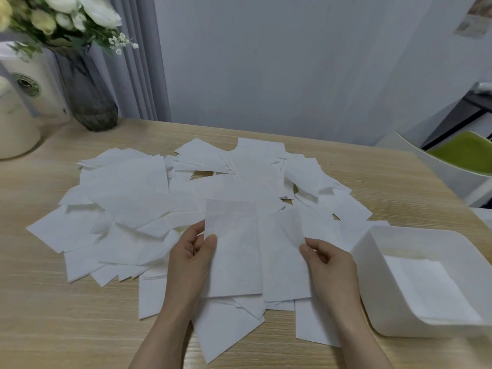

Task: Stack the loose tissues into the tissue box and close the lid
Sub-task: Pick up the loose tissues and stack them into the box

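Several loose white tissues (138,198) lie scattered in a wide pile across the wooden table (53,315). Above the pile's near edge I hold one tissue (253,257), creased down its middle. My left hand (190,265) pinches its left edge between thumb and fingers, and my right hand (330,265) pinches its right edge. The open white tissue box (372,251) stands at the right, just beyond my right hand, with a flat tissue (431,288) lying inside. No lid shows in this view.
A dark glass vase (87,94) with white flowers stands at the back left, beside a white canister (32,83) and a cream pot (13,129). A white chair with a green cushion (463,155) sits past the table's right edge.
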Demonstrator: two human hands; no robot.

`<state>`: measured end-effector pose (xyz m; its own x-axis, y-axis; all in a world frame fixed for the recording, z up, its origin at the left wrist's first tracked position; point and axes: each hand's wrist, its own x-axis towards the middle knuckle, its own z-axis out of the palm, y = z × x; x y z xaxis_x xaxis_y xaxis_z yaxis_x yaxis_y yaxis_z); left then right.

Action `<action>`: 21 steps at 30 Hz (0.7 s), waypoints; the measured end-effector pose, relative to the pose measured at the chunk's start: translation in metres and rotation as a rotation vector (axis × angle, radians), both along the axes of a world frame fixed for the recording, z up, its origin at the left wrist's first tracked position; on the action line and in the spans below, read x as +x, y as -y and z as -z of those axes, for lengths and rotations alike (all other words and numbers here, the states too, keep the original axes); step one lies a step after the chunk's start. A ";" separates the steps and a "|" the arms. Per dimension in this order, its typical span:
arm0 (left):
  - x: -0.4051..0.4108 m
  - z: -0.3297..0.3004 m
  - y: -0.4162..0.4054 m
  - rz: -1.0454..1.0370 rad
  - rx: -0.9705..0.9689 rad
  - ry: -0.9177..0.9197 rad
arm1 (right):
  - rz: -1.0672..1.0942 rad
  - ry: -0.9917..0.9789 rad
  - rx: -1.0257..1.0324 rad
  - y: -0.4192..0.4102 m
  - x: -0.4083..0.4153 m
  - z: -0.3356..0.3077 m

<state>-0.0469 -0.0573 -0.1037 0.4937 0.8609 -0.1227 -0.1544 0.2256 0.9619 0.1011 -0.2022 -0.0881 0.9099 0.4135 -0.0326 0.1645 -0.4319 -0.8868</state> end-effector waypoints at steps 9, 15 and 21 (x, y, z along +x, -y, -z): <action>0.000 0.003 -0.001 -0.002 -0.012 0.008 | 0.120 -0.066 0.239 -0.002 -0.001 -0.007; 0.000 0.004 -0.002 -0.008 -0.010 0.001 | 0.188 -0.049 0.322 -0.003 0.003 -0.015; -0.001 0.004 -0.002 -0.006 0.007 -0.025 | 0.082 -0.248 0.328 -0.012 -0.010 -0.016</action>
<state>-0.0475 -0.0551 -0.1077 0.4852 0.8648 -0.1288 -0.1320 0.2181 0.9670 0.0910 -0.1906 -0.0718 0.9213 0.3653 -0.1332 -0.0941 -0.1228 -0.9880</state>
